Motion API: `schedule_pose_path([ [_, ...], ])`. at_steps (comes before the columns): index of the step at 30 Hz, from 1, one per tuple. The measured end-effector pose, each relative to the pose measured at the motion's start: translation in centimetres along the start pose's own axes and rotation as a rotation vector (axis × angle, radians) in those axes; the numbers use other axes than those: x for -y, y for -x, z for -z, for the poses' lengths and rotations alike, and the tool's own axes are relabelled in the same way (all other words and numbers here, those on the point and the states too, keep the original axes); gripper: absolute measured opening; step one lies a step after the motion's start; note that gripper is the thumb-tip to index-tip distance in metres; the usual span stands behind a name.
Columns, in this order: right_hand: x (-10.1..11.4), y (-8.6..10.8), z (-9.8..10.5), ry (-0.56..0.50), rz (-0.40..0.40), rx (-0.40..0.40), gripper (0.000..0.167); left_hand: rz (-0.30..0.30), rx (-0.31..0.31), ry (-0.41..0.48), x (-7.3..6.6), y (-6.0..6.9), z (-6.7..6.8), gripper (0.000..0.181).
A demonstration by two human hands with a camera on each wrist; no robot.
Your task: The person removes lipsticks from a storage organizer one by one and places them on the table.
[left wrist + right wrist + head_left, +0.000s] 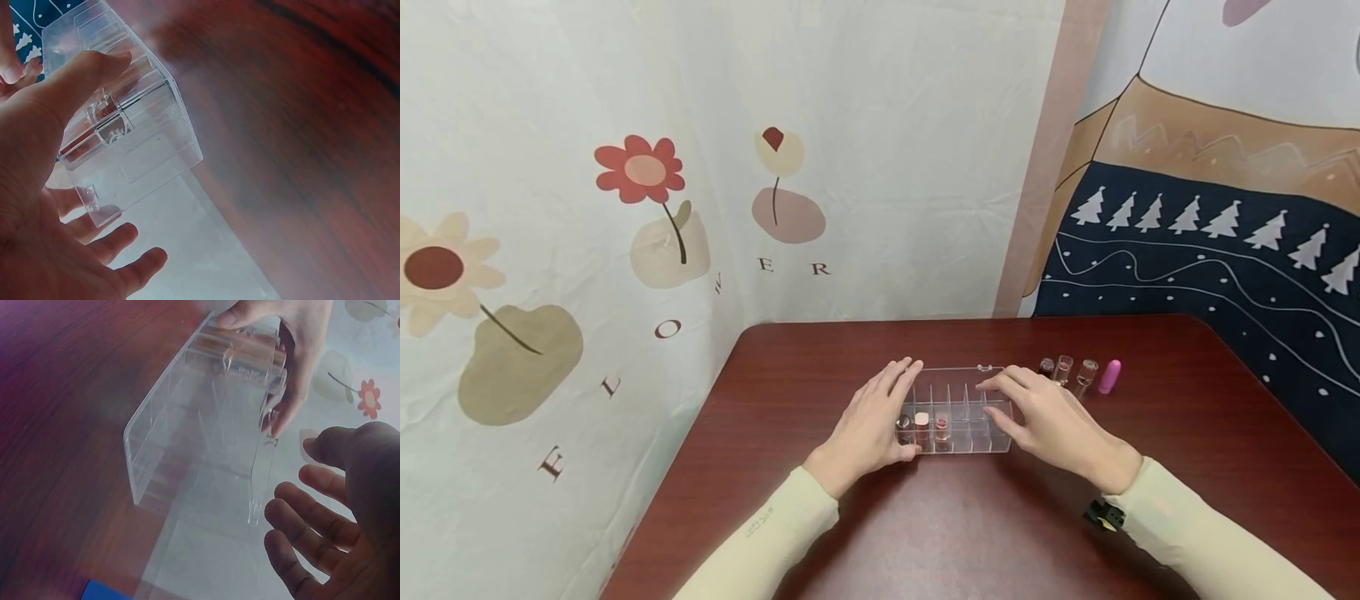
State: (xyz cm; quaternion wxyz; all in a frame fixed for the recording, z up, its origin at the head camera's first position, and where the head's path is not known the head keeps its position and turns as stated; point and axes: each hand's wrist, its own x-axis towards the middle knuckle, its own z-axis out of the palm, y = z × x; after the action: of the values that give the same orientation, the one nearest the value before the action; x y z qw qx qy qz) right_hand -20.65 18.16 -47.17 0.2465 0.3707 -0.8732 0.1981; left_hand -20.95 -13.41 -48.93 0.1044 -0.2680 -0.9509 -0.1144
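Note:
A clear divided box (966,440) with a raised clear lid stands on the table; its left compartments hold a dark-topped tube (904,425), a pale-capped tube (922,425) and a reddish tube (942,430). My left hand (863,429) grips the box's left end, thumb at the front and fingers toward the back. In the left wrist view the thumb of that hand (37,175) lies across the clear box (153,147). My right hand (1063,429) hovers at the right end, fingers spread. The right wrist view shows this hand (344,531) apart from the box (200,431), holding nothing.
Behind the right hand stand a dark-topped tube (1047,366), two clear-topped tubes (1063,368) (1087,372) and a bright pink tube (1109,377). The red-brown table (820,358) meets patterned cloth at the back and sides.

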Motion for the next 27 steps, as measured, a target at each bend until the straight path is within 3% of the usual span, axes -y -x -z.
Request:
schedule_pose_path([
  [15,1.3,-1.4,-2.0,-0.052,0.047,0.047,0.041,0.004,-0.008,0.015,-0.1,0.0,0.0,0.137],
  [27,2.1,-2.1,-3.4,-0.091,-0.005,0.127,0.044,0.009,-0.003,0.037,-0.2,0.1,0.1,0.137],
])
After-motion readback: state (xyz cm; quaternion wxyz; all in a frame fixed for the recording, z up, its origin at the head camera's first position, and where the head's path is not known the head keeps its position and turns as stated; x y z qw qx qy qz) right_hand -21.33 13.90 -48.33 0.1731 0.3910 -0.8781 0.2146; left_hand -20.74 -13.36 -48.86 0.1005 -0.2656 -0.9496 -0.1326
